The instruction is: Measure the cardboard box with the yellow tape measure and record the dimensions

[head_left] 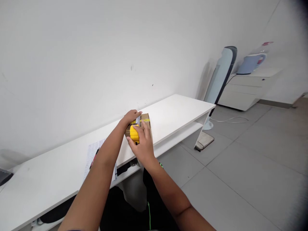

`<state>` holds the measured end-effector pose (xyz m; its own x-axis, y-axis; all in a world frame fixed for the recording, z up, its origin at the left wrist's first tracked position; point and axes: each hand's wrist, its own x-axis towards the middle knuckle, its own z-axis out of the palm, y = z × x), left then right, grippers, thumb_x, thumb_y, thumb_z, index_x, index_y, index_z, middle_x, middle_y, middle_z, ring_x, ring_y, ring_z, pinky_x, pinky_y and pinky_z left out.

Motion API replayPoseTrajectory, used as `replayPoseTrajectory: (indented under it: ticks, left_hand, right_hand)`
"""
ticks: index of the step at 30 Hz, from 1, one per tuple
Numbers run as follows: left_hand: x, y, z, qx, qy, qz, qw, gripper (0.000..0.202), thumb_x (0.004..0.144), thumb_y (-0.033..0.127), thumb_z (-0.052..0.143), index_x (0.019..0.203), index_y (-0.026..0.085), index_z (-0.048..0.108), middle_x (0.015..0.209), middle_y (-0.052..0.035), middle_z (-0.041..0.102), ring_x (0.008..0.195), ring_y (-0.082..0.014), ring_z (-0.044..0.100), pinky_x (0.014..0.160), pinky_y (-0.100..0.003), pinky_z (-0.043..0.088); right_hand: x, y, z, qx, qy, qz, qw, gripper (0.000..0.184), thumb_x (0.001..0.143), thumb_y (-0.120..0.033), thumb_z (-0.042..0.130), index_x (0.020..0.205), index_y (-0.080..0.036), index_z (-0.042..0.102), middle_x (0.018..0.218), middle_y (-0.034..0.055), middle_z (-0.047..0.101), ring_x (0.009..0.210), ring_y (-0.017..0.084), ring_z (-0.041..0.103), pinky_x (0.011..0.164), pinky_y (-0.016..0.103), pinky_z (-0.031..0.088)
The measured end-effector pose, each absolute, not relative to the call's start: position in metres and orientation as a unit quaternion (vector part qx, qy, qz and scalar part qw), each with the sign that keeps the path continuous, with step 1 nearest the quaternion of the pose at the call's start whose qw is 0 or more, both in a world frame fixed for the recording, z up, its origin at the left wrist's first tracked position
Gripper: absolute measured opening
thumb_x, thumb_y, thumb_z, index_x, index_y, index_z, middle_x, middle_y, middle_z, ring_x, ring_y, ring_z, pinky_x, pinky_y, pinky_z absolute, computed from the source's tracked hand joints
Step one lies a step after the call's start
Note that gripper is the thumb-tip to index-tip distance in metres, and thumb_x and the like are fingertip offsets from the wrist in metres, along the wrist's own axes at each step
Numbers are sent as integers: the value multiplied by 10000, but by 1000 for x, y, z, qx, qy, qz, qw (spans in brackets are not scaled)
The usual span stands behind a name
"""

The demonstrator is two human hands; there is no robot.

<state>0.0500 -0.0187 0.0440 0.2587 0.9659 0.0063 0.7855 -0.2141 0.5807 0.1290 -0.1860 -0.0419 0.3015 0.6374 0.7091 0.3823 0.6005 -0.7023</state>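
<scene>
A small brown cardboard box (145, 116) sits on the white bench, with a printed label and a yellow strip across its top. My right hand (143, 141) is wrapped around a yellow tape measure (133, 134), holding it against the near side of the box. My left hand (131, 116) grips the box at its far left edge, thumb and fingers over the top; some of its fingertips are hidden. Left of the box, partly behind my left forearm, a printed sheet of paper (92, 150) lies on the bench with a red and black pen (94, 158) on it.
The long white bench (178, 112) runs along the wall, with a lower shelf holding dark items. To the right stand a tower-shaped appliance (218, 75) and a white drawer cabinet (247, 89) bearing a blue kettle (249, 64). A cable (231, 121) and a flat grey object (204, 140) lie on the floor.
</scene>
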Motion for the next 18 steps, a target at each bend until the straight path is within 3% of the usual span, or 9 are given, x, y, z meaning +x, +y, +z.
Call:
replayPoseTrajectory:
  ticks: [5,14,18]
  left_hand:
    - [53,-30,51,750,544,220,305,499,841,663,694,719,235,469,700,-5,586,614,-176,571,581,-325,466]
    - [55,-34,49,728,566,220,319,473,857,663,660,738,242,480,651,18,526,611,-164,520,595,-321,438]
    - [54,-24,42,760,565,228,227,486,898,585,627,646,229,412,657,3,510,601,-150,468,601,-315,369]
  right_hand:
    - [137,-188,-47,-402,-579,228,672,537,920,-408,713,1434,-302,594,1629,127,517,1480,330,548,1160,539,543]
    - [136,-186,-49,-404,-578,214,676,505,924,-418,715,1412,-336,619,1619,90,528,1470,315,558,1156,509,553]
    - [134,-186,-50,-405,-573,194,685,535,916,-404,721,1421,-288,585,1613,138,522,1489,326,535,1205,537,502]
